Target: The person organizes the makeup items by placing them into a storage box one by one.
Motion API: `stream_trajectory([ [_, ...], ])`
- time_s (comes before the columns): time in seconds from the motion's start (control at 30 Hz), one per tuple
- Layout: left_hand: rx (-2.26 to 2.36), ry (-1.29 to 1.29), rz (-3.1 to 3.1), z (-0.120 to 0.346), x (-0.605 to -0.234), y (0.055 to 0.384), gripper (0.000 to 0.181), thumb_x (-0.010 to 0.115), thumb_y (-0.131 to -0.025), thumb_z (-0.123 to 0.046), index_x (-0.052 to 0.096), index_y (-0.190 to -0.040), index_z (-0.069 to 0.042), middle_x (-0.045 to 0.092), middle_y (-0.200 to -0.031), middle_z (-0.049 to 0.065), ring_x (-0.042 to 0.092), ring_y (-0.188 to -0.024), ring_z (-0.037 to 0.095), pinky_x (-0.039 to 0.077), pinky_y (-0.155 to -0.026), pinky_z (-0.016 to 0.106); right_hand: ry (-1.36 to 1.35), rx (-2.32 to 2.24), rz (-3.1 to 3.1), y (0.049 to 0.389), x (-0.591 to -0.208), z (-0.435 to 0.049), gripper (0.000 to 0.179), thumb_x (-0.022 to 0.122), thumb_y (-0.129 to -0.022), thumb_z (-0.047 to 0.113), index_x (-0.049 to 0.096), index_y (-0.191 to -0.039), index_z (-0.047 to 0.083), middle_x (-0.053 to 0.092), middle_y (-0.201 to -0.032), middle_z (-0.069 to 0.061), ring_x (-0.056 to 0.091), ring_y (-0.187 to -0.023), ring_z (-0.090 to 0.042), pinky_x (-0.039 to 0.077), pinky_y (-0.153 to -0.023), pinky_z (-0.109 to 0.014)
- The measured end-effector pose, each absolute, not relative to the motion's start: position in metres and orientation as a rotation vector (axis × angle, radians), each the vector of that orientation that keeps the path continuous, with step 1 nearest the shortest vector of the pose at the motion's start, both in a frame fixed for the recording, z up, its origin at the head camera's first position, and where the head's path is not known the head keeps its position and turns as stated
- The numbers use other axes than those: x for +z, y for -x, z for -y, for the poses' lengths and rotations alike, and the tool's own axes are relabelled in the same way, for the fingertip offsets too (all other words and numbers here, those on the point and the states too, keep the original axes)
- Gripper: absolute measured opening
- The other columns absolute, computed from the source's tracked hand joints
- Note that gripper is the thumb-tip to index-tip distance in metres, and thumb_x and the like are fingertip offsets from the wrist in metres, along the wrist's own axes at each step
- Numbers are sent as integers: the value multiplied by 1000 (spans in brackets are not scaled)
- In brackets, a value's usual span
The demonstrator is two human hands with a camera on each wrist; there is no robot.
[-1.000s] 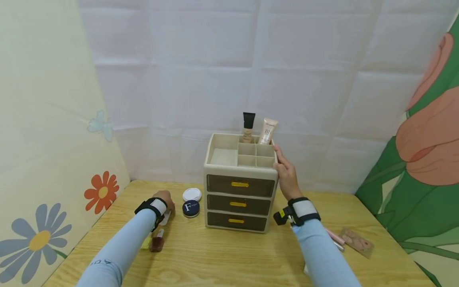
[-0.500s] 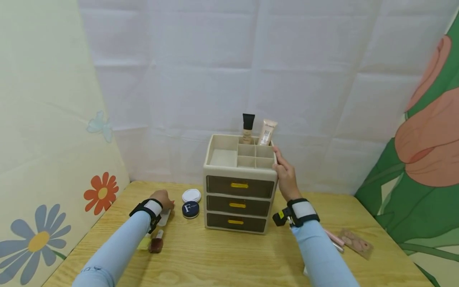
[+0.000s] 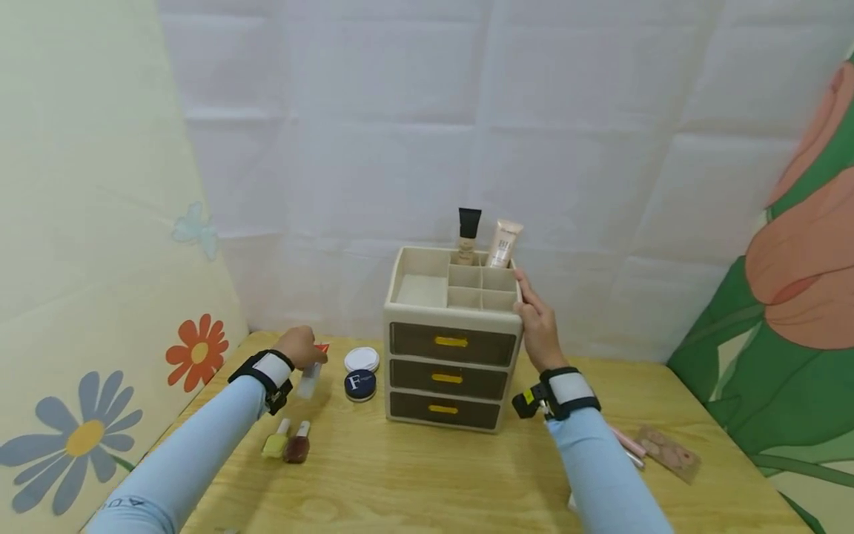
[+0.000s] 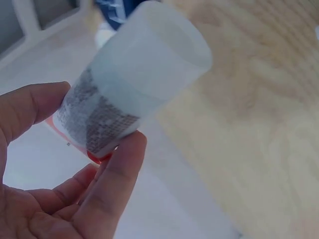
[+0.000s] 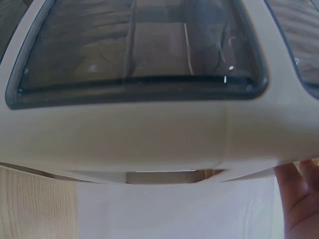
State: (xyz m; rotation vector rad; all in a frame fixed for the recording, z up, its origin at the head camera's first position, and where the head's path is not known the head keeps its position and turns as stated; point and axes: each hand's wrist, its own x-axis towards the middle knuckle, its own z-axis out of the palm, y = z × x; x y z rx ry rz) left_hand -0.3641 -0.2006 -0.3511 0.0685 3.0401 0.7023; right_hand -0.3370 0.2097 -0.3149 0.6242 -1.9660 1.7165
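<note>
My left hand [image 3: 298,347] pinches a white squeeze tube [image 4: 149,59] between thumb and fingers. In the left wrist view the tube slants, its pale cap end at the upper right, grey print on its body and a red end by the fingers. My right hand [image 3: 540,334] rests against the upper right side of a beige drawer organizer [image 3: 454,315], fingers along the side and thumb near the front corner. The organizer has three dark drawers with yellow handles. A black-capped tube [image 3: 468,236] and a pale pink BB tube [image 3: 505,243] stand in its back compartments.
A navy round compact [image 3: 360,385] and a white round one [image 3: 362,359] lie left of the organizer. Yellow-green [image 3: 274,445] and dark red [image 3: 297,448] nail polish bottles lie nearer. At right are a pink stick [image 3: 629,442] and a brown patterned flat item [image 3: 669,452].
My left hand has lifted the tube off the table and drawn it slightly up and left, uncovering the nail polish bottles. My right hand stays on the organizer.
</note>
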Motion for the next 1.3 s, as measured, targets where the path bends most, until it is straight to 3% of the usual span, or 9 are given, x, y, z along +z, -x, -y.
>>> stream_trajectory([
  [0.13, 727, -139, -3065, 202, -329, 357, 50, 75, -79, -15, 58, -111, 19, 64, -95, 23, 61, -75, 26, 53, -59, 31, -617, 1713, 1977, 338, -314, -209, 54, 35, -98, 6, 28, -151, 5, 20, -158, -5, 16, -144, -18, 16, -114, -32],
  [0.23, 776, -192, -3072, 205, -315, 353, 55, 75, -81, -16, 53, -117, 19, 63, -100, 25, 62, -77, 26, 54, -61, 31, -613, 1709, 1983, 339, -314, -209, 54, 35, -98, 6, 28, -151, 6, 20, -158, -6, 16, -144, -17, 16, -115, -33],
  [0.8, 845, -531, -3106, 171, -212, 310, 54, 75, -83, -12, 47, -123, 12, 59, -110, 27, 62, -92, 33, 52, -78, 41, -598, 1750, 1969, 338, -315, -214, 55, 35, -97, 5, 27, -151, 4, 19, -158, -3, 14, -145, -16, 15, -114, -29],
  [1.3, 959, -724, -3099, 130, -136, 297, 56, 78, -82, -14, 46, -126, 3, 58, -110, 17, 63, -95, 28, 50, -81, 40, -600, 1759, 1947, 335, -314, -210, 55, 36, -96, 4, 29, -150, 5, 22, -157, -5, 16, -144, -17, 16, -114, -31],
])
